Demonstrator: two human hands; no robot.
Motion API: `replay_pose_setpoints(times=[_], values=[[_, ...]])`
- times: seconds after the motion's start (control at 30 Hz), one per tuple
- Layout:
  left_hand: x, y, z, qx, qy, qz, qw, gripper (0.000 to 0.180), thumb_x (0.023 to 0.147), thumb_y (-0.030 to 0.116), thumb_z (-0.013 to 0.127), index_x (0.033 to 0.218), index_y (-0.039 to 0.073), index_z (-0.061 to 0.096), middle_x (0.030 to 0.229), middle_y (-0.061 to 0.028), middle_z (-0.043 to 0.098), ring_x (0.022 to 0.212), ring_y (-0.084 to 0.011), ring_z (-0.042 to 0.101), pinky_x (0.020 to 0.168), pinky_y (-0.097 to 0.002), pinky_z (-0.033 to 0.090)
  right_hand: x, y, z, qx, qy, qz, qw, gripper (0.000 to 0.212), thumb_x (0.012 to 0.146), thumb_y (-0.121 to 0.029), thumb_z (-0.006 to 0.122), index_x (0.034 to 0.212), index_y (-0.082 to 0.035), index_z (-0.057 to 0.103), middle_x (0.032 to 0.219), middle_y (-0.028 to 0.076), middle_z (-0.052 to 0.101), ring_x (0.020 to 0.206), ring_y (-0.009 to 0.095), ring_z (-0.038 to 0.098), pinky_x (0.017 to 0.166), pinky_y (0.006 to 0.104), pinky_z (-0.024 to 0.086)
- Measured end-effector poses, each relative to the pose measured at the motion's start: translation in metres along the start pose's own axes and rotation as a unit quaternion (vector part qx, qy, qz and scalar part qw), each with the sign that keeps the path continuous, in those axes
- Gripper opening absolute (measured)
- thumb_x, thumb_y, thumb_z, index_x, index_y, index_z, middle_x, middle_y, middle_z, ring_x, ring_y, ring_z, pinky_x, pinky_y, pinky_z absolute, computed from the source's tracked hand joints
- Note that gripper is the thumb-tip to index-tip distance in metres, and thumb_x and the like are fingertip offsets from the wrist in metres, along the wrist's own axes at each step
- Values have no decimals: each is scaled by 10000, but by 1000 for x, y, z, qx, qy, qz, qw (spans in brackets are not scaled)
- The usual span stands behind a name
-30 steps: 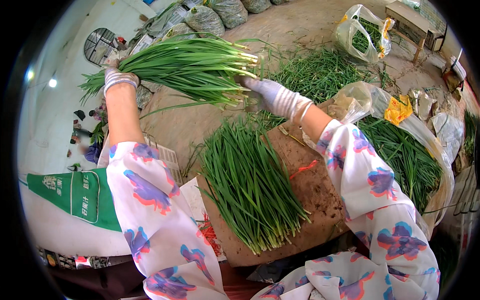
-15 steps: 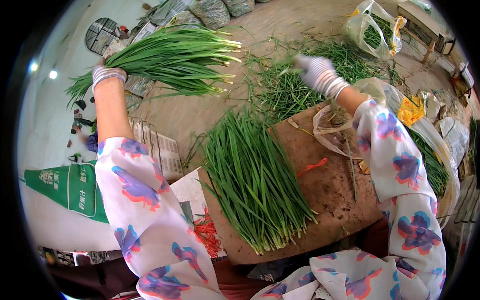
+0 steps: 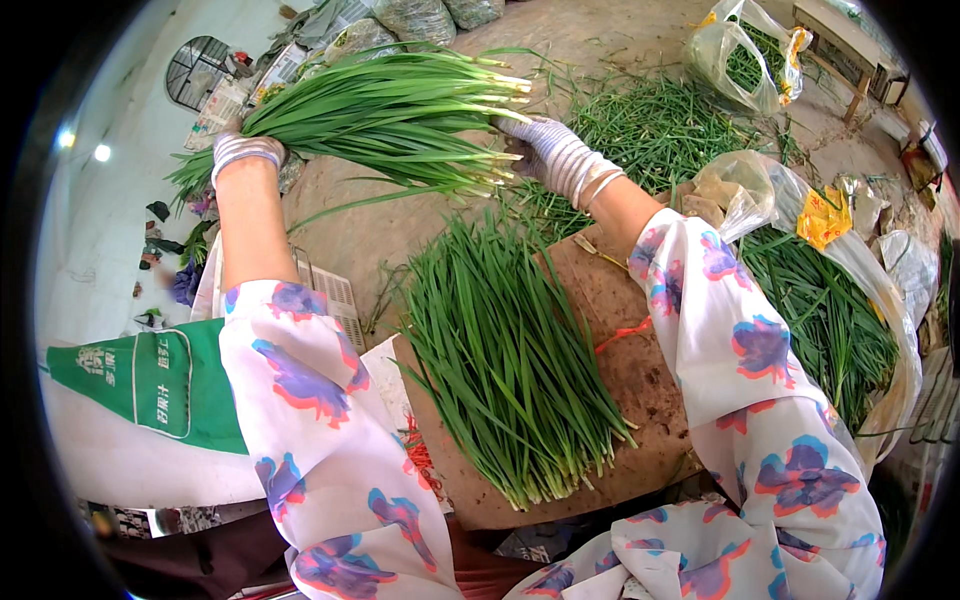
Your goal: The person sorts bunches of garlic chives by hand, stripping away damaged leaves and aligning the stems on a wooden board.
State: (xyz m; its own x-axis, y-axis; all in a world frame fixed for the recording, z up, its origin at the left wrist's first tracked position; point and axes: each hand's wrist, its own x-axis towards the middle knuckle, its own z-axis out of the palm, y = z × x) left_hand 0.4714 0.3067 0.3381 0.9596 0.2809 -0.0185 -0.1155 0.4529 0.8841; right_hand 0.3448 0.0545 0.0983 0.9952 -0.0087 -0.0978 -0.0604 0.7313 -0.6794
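Note:
My left hand [image 3: 245, 152], in a striped knit glove, is closed around the leafy end of a bunch of garlic chives [image 3: 390, 115]. The bunch is held up and lies sideways, its pale cut ends pointing right. At those ends is my right hand [image 3: 550, 155], gloved alike, its fingers apart and the tips right beside the stalks; whether they touch is hard to see. A second pile of garlic chives [image 3: 510, 360] rests on a brown board [image 3: 650, 390] in front of me, stem ends toward me.
Loose green trimmings [image 3: 650, 130] cover the floor beyond the board. A plastic bag of greens [image 3: 820, 300] stands at the right, another bag [image 3: 750, 60] farther back. Red ties [image 3: 420, 455] hang at the board's left edge. A green cloth [image 3: 150, 385] and a pale crate [image 3: 335, 300] are at the left.
My right hand has moved left from above the trimmings to the cut ends of the held bunch. My left hand and the bunch have shifted slightly right.

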Motion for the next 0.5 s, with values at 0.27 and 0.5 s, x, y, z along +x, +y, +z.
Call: replay_pose_setpoints(times=[0.27, 0.5], values=[[-2, -18, -5, -21, -13, -17, 1000, 328, 952, 198, 348, 1110, 4, 561, 1183, -122, 579, 1078, -250, 542, 972, -389, 402, -8, 1, -27, -32, 77, -99, 992, 178, 785, -163, 692, 915, -62, 624, 645, -14, 539, 512, 85, 470, 449, 225, 371], [-12, -22, 13, -42, -5, -11, 999, 361, 956, 230, 350, 1180, 1, 515, 1267, -138, 519, 1189, -265, 473, 1039, -415, 332, 8, -35, -154, 1, 459, -193, 867, 152, 778, -100, 594, 927, -74, 581, 588, 34, 515, 398, 128, 414, 372, 253, 339]])
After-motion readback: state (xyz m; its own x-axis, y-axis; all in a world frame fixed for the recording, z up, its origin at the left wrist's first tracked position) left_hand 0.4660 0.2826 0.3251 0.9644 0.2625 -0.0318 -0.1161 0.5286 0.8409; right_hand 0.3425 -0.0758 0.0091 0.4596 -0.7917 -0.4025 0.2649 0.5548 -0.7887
